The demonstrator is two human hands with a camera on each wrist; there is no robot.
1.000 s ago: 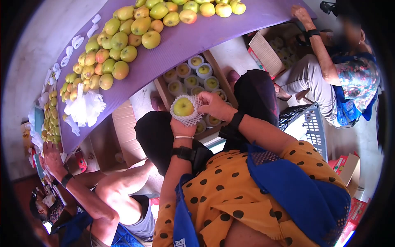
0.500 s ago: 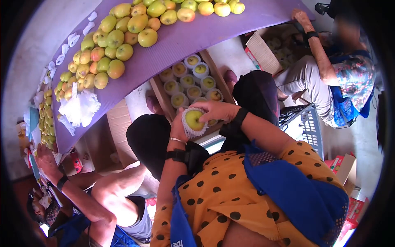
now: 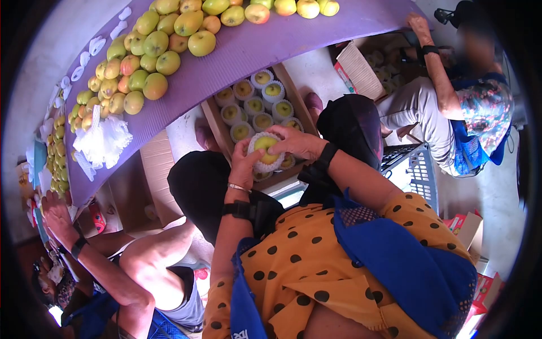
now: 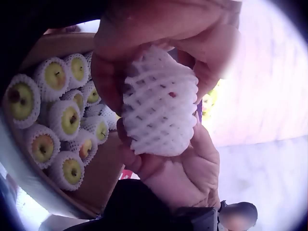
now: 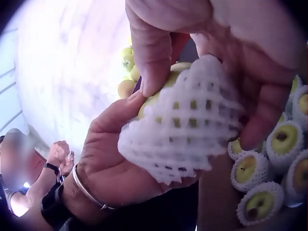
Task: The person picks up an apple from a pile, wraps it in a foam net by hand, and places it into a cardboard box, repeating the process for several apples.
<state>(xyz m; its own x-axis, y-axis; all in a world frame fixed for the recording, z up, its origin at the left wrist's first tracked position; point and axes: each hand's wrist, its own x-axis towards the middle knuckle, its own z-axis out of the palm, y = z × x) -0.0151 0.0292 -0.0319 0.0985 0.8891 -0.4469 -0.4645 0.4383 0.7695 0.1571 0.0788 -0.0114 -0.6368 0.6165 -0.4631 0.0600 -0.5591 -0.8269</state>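
A yellow-green apple [image 3: 267,148] sits in a white foam net [image 4: 159,106], held between my two hands above the carton. My left hand [image 3: 243,168], with a bracelet at its wrist, cups the netted apple from the left and below. From the other side my right hand [image 3: 301,142] grips it, its thumb [image 5: 153,72] on the fruit near the net's open end and its fingers round the net. Below the hands, an open carton [image 3: 293,93] holds rows of apples in foam nets [image 4: 67,120], partly hidden by my hands.
A purple-covered table [image 3: 248,51] bears a heap of loose apples [image 3: 152,45] and a bunch of white foam nets [image 3: 104,141]. A grey plastic crate [image 3: 422,175] stands right of my knees. People sit on both sides; another open carton [image 3: 361,70] lies at the right.
My right hand has moved from the net's edge to a hold around the apple. The apple has turned and come slightly lower, with both hands closer together around it.
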